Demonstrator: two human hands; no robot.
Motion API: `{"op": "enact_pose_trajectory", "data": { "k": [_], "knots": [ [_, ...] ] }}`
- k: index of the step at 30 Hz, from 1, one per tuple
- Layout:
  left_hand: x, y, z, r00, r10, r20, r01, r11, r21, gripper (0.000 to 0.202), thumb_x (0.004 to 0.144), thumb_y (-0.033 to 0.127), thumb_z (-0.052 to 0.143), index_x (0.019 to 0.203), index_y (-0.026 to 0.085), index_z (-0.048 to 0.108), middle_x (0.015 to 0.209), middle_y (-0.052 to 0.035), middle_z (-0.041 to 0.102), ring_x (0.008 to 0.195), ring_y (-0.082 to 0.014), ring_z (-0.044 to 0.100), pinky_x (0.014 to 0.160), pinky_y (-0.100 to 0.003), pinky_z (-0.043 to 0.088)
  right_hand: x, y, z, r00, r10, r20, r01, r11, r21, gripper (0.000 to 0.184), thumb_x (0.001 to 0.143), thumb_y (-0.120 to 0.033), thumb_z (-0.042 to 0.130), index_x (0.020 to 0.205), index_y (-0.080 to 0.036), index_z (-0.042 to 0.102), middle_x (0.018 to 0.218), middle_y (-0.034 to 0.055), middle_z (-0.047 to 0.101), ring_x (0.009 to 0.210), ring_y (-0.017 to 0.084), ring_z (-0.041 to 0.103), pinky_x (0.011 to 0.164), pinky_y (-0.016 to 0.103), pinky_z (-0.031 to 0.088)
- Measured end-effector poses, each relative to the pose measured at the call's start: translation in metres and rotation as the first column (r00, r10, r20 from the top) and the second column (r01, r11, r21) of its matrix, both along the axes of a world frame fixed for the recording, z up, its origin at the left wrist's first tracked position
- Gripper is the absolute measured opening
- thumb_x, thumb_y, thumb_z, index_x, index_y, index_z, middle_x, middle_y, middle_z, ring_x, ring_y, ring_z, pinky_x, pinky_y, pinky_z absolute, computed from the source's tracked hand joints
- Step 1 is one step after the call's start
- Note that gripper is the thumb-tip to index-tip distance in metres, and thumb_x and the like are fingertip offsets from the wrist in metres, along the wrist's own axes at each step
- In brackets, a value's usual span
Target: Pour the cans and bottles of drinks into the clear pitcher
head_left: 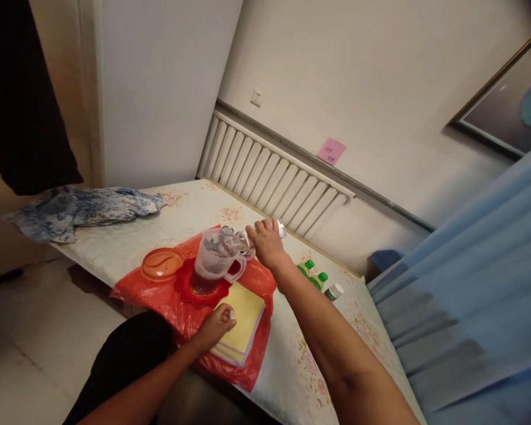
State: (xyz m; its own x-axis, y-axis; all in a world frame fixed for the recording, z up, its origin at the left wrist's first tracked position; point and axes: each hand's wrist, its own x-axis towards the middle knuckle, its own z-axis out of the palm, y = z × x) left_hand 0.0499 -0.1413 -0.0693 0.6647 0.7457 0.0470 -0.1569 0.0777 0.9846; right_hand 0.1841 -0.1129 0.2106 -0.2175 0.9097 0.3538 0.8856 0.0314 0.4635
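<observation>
My right hand grips a bottle with a white label, tipped sideways with its neck end at the rim of a clear plastic pitcher. Dark liquid fills the lower part of the pitcher, which stands in a red scalloped dish. Fingers closed, my left hand pinches a small white cap above a yellow pad of paper. Left of the pitcher lies a round orange lid. All these rest on or over a red plastic sheet.
Two green-capped bottles and a small white-capped bottle are right of my right forearm. A blue patterned cloth lies at the far left of the flowered table. A radiator runs behind; a blue curtain hangs right.
</observation>
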Motion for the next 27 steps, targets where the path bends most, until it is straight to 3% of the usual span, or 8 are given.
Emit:
{"op": "enact_pose_trajectory", "data": {
  "k": [5,8,10,14,18,23,27],
  "knots": [
    [0.001,0.000,0.003,1.000,-0.004,-0.026,0.003,1.000,-0.017,0.039,0.063,0.049,0.068,0.082,0.020,0.052,0.068,0.0058,0.047,0.063,-0.0121,0.047,0.059,-0.025,0.038,0.021,-0.017,-0.032,0.916,-0.160,-0.369,0.167,0.986,-0.013,0.052,0.080,-0.018,0.064,0.131,-0.024,0.056,0.118,0.0106,0.061,0.106,0.029,0.050,0.098,0.046,0.035],
    [-0.001,-0.001,0.011,0.999,-0.014,-0.049,0.013,1.000,-0.026,0.042,0.063,0.053,0.066,0.083,0.019,0.052,0.067,0.0056,0.046,0.059,-0.0123,0.049,0.057,-0.026,0.040,0.033,-0.038,-0.061,0.772,-0.169,-0.613,0.213,0.977,-0.001,0.060,0.072,-0.023,0.072,0.130,-0.025,0.057,0.113,0.0085,0.063,0.101,0.027,0.053,0.089,0.038,0.041],
    [-0.003,-0.001,0.019,0.998,-0.012,-0.061,0.011,1.000,-0.019,0.043,0.064,0.054,0.065,0.085,0.018,0.054,0.067,0.0054,0.047,0.058,-0.0126,0.049,0.056,-0.026,0.040,0.038,-0.059,-0.084,0.659,-0.122,-0.742,0.207,0.978,0.023,0.054,0.068,-0.024,0.073,0.121,-0.023,0.062,0.102,0.0057,0.066,0.093,0.025,0.056,0.083,0.034,0.043],
    [-0.008,0.001,0.043,0.999,0.012,-0.051,-0.010,0.999,0.035,0.047,0.064,0.047,0.067,0.098,0.017,0.058,0.073,0.0035,0.051,0.065,-0.0138,0.052,0.062,-0.027,0.042,0.039,-0.111,-0.135,0.495,-0.010,-0.869,0.182,0.979,0.092,0.053,0.065,-0.024,0.073,0.116,-0.020,0.064,0.101,0.0050,0.068,0.090,0.024,0.060,0.082,0.034,0.046],
    [-0.009,0.003,0.072,0.998,0.040,-0.051,-0.034,0.993,0.113,0.047,0.063,0.037,0.069,0.106,0.017,0.062,0.082,0.0014,0.056,0.076,-0.0156,0.054,0.073,-0.028,0.044,0.028,-0.159,-0.174,0.442,-0.046,-0.896,0.254,0.964,0.076,0.054,0.067,-0.026,0.074,0.120,-0.020,0.063,0.105,0.0077,0.068,0.098,0.027,0.061,0.089,0.039,0.047],
    [-0.007,-0.009,0.105,0.995,0.017,-0.102,0.020,0.935,0.353,0.043,0.066,0.028,0.066,0.108,0.017,0.066,0.093,-0.0029,0.063,0.082,-0.0182,0.057,0.074,-0.029,0.046,0.014,-0.190,-0.189,0.432,-0.023,-0.901,0.245,0.965,0.093,0.055,0.068,-0.021,0.075,0.121,-0.021,0.062,0.111,0.0083,0.067,0.102,0.027,0.060,0.091,0.038,0.047],
    [-0.006,-0.020,0.118,0.984,-0.039,-0.172,0.114,0.884,0.453,0.042,0.068,0.023,0.064,0.109,0.017,0.067,0.098,-0.0052,0.065,0.083,-0.0187,0.059,0.075,-0.030,0.047,0.010,-0.197,-0.188,0.450,-0.007,-0.893,0.231,0.967,0.108,0.051,0.071,-0.021,0.074,0.120,-0.022,0.062,0.112,0.0076,0.066,0.101,0.026,0.060,0.090,0.037,0.048]
  ]
}}
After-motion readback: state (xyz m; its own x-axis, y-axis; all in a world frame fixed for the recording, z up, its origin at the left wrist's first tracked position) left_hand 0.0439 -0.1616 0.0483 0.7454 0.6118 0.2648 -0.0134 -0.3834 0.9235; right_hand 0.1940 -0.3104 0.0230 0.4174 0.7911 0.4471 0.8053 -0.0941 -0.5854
